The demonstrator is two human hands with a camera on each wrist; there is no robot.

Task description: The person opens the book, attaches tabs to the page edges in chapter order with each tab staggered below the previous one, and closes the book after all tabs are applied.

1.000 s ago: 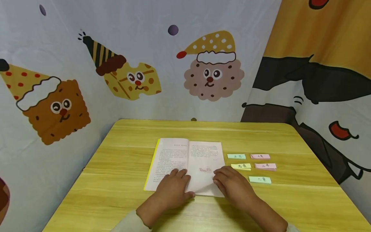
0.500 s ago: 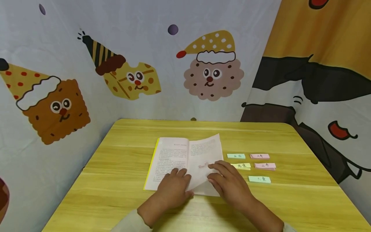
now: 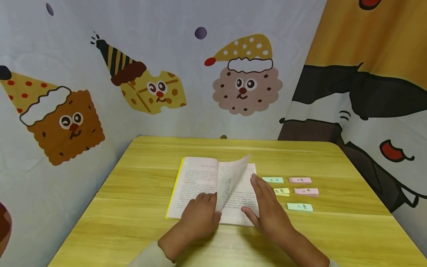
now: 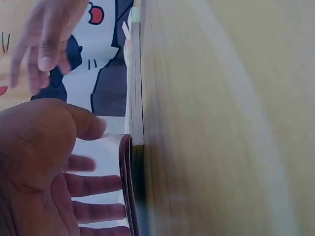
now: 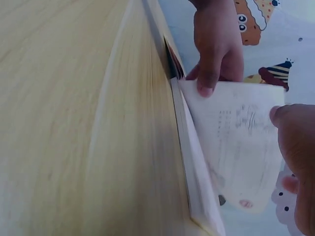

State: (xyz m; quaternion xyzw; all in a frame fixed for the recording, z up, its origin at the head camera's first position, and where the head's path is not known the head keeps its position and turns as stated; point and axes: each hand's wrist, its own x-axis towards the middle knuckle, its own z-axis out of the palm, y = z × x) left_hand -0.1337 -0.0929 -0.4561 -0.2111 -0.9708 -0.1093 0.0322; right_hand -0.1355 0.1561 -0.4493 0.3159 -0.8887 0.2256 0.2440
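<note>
An open book (image 3: pixel 200 178) with a yellow cover edge lies on the table in the head view. One right-hand leaf (image 3: pixel 230 185) stands raised and curved over toward the left. My left hand (image 3: pixel 199 216) rests on the lower left page, its thumb at the bottom of that leaf near the spine; in the left wrist view its fingers (image 4: pixel 98 212) lie fairly straight against the pages. Over the right page's outer edge is my right hand (image 3: pixel 271 207), fingers extended and thumb spread, apart from the leaf in the head view. The right wrist view shows the leaf (image 5: pixel 241 147) upright.
Several folded paper slips with handwriting lie right of the book: a green slip (image 3: pixel 272 180), a pink slip (image 3: pixel 300 180), a yellow slip (image 3: pixel 282 192), and others. The wooden table (image 3: pixel 133 237) meets a cartoon-printed cloth (image 3: pixel 197 126) behind.
The leaf has risen from lying flat and swung left, baring the printed page beneath. My right hand has straightened its fingers and come away from it. My left hand stays near the spine.
</note>
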